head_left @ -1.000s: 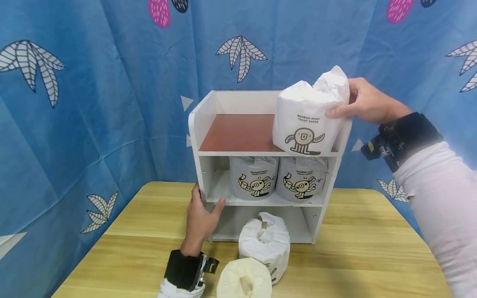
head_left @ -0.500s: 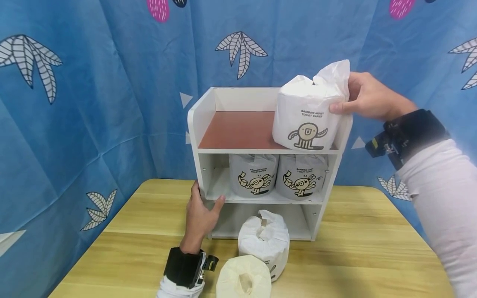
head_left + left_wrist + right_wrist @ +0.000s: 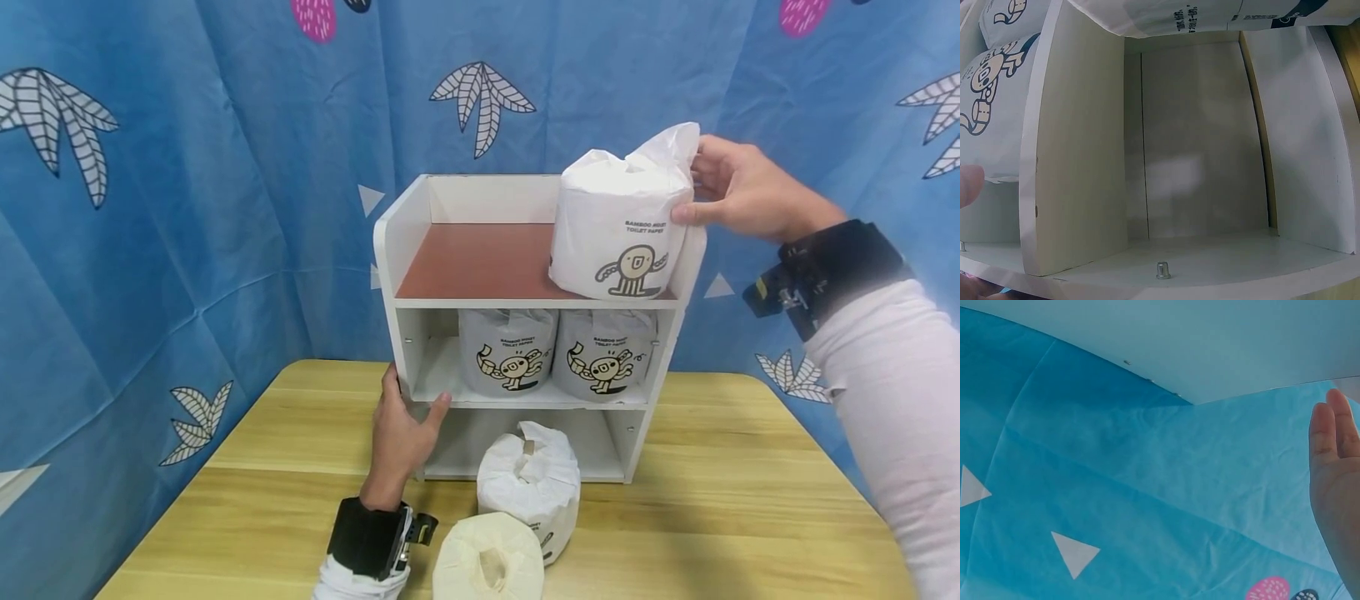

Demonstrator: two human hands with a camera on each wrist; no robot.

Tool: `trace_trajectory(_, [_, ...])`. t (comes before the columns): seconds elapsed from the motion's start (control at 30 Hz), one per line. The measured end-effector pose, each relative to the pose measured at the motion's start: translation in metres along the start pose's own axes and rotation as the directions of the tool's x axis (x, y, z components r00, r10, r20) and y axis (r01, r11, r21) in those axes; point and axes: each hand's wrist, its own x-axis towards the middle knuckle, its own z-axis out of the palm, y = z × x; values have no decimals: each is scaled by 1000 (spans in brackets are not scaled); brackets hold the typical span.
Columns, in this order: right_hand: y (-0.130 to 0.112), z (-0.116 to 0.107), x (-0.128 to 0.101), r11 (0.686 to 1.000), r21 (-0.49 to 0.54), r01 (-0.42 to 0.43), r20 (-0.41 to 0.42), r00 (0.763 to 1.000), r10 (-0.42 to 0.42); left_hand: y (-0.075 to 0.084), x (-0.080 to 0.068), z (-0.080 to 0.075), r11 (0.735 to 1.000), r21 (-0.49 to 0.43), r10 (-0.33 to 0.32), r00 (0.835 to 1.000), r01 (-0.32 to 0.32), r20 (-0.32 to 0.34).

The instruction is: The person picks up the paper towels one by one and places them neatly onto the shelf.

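On top shelf, wrapped roll (image 3: pixel 621 223) is pinched by right hand (image 3: pixel 738 196), thumb and fingers; shelf unit (image 3: pixel 408 250) is steadied by left hand (image 3: pixel 401 437), fingers curled round its post.

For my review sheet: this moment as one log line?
right hand: holds wrapped roll on top shelf | left hand: grips shelf unit

A blue curtain (image 3: pixel 1147 506) with white triangles (image 3: pixel 1075 553) fills most of the view. The right hand (image 3: pixel 1335 487) shows at the curtain's right edge, fingers (image 3: pixel 1322 428) straight and together, holding nothing visible here.
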Motion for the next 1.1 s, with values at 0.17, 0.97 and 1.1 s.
trace_trajectory(0.17, [2, 0, -2, 1000, 7, -28, -8, 1000, 28, -1, 0, 0, 1000, 1, -2, 1000, 2, 3])
trace_trajectory(0.97, [22, 68, -26, 969, 243, 37, -276, 961, 32, -5, 5, -1, 1000, 2, -5, 1000, 5, 14])
trace_trajectory(1.1, [28, 85, -32, 816, 537, 216, -304, 951, -51, -5, 5, 0, 1000, 0, 6, 1000, -6, 12])
